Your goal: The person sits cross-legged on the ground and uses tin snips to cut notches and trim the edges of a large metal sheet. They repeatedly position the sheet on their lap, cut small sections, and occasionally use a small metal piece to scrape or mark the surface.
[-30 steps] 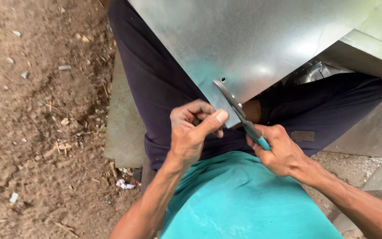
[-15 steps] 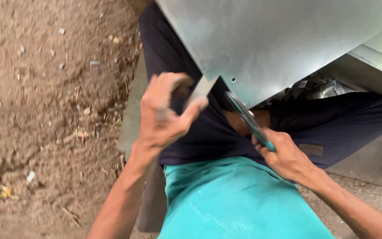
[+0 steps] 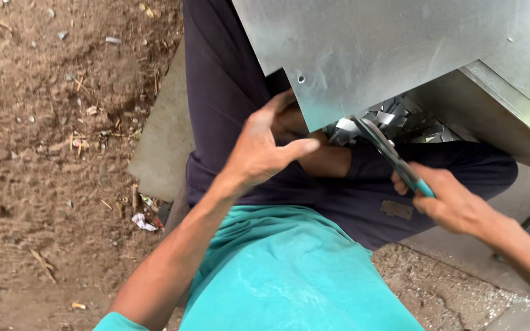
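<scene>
Right hand (image 3: 452, 199): fingers wrapped tight around the teal handles of a pair of tin snips (image 3: 389, 153), whose grey blades run up and away from the hand to the lower edge of a galvanised metal sheet (image 3: 363, 55). Blade tips meet the sheet's edge; whether they bite into it cannot be told.

Left hand (image 3: 262, 147): fingers loosely spread, thumb pointing toward the right hand, holding nothing; fingertips lie at the sheet's lower corner, just below a small round hole (image 3: 301, 78) in the metal. Contact with the sheet cannot be told.

Metal sheet: large, dull silver, tilted, lying above both hands and over the person's lap.

Offcuts (image 3: 400, 116): heap of shiny metal strips just beyond the snips' blades, under the sheet.

Dark trousers (image 3: 228, 92): beneath both hands, legs folded. Teal shirt (image 3: 289, 276): nearer the camera than the hands.

Concrete slab (image 3: 161, 147): flat, grey, outward of the left hand, under the person.

Bare earth ground (image 3: 50, 153): farther out beyond the slab, scattered with pebbles, twigs and small scraps.
</scene>
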